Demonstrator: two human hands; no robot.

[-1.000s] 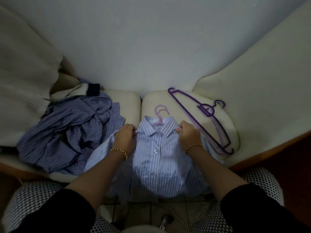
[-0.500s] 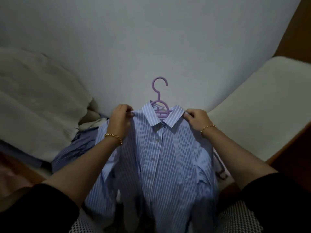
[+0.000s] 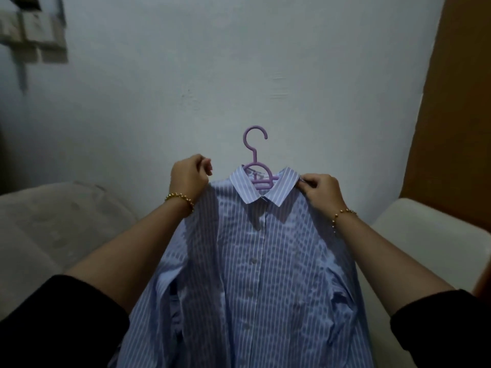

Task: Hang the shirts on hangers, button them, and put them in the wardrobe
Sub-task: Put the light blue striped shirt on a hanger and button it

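A blue-and-white striped cotton shirt [image 3: 265, 274], buttoned down the front, hangs on a purple plastic hanger [image 3: 254, 155]; left hand [image 3: 189, 176] and right hand [image 3: 321, 191] fingers pinch its shoulders.

A striped shirt [image 3: 265, 274], pale blue with thin white vertical lines, hangs upright on a lilac plastic hanger [image 3: 252, 155], its front towards the camera, its placket closed down the middle with small white buttons showing, and its sleeves hanging at either side. The hanger's hook stands up above the spread collar, its opening to the right. The left hand [image 3: 189, 177] grips one shoulder and the right hand [image 3: 321, 191] pinches the other just beside the collar.
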